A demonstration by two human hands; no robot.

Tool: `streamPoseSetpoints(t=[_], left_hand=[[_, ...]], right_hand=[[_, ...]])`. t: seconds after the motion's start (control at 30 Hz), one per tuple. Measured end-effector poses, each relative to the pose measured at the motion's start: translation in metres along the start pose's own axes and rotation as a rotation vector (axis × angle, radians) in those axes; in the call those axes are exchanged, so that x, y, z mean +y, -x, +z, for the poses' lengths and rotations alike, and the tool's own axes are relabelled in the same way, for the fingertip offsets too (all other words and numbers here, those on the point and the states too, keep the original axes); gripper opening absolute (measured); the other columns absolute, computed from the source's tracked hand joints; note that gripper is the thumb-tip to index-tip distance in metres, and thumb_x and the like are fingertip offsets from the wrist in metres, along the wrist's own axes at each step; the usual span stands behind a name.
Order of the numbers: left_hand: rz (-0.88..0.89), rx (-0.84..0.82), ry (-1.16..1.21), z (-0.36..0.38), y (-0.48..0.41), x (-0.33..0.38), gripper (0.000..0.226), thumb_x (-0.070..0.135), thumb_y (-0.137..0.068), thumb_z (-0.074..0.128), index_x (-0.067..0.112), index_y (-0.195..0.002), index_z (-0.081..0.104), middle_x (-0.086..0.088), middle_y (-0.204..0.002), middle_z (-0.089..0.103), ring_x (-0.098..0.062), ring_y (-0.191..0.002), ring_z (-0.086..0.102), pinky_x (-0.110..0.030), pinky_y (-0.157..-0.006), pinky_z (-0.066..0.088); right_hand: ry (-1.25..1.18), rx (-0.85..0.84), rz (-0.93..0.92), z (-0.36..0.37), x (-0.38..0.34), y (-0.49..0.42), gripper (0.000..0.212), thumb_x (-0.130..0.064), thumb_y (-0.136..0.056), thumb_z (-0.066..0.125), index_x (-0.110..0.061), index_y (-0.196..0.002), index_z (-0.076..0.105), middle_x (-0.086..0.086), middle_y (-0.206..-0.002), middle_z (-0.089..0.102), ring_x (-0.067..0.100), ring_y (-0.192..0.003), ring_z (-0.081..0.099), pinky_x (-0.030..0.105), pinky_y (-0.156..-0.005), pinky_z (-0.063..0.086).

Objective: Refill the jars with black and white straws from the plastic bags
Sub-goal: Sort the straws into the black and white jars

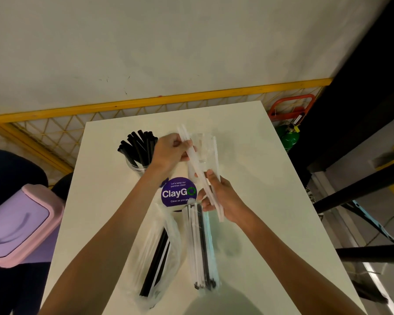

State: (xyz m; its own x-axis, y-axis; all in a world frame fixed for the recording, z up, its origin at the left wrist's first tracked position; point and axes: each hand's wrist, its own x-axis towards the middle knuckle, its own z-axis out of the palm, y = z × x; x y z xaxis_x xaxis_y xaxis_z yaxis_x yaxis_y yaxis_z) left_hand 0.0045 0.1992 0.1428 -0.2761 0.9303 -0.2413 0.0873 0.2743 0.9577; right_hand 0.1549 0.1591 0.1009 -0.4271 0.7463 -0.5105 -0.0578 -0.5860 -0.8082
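Observation:
My left hand and my right hand both grip a bundle of white straws, held slanted above the white table. Behind the bundle stands a clear jar with a few white straws in it. To its left a jar of black straws stands upright. Two plastic bags lie near me: the left bag holds black and white straws, and the right bag holds mostly white straws with some black ones.
A round purple ClayGo sticker lies on the table between the jars and the bags. A pink-lidded bin stands left of the table. A yellow mesh fence runs behind it, with a green object at the right.

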Motion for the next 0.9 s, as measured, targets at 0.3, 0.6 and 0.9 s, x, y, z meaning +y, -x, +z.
streamPoseSetpoints(t=[0.3,0.6,0.9], left_hand=[[0.656,0.444,-0.271,-0.020,-0.025,0.054,0.045,0.011,-0.091,0.054,0.007,-0.131,0.034,-0.005,-0.083,0.063,-0.019,-0.064,0.063,-0.032,-0.062,0.056],[0.771,0.312,-0.628,0.008,-0.030,0.006,0.054,0.022,-0.097,0.045,0.013,-0.145,0.022,-0.016,-0.064,0.058,-0.020,-0.047,0.048,-0.026,-0.043,0.038],[0.687,0.178,-0.755,0.026,-0.026,-0.049,0.035,0.012,-0.097,0.043,0.008,-0.130,0.051,-0.019,-0.103,0.065,-0.030,-0.068,0.063,-0.032,-0.057,0.050]], right_hand=[[0.038,0.060,-0.035,-0.022,0.004,0.001,0.034,-0.044,-0.098,0.033,-0.026,-0.105,0.061,-0.003,-0.047,0.050,0.006,-0.033,0.032,0.015,-0.037,0.028],[0.058,0.046,-0.017,-0.026,0.005,-0.001,0.033,-0.043,-0.099,0.031,-0.027,-0.109,0.059,-0.008,-0.042,0.033,0.003,-0.035,0.024,0.015,-0.035,0.021],[0.035,0.020,0.041,-0.028,0.003,-0.003,0.041,-0.051,-0.098,0.027,-0.028,-0.103,0.059,-0.008,-0.044,0.026,0.004,-0.036,0.020,0.015,-0.035,0.020]])
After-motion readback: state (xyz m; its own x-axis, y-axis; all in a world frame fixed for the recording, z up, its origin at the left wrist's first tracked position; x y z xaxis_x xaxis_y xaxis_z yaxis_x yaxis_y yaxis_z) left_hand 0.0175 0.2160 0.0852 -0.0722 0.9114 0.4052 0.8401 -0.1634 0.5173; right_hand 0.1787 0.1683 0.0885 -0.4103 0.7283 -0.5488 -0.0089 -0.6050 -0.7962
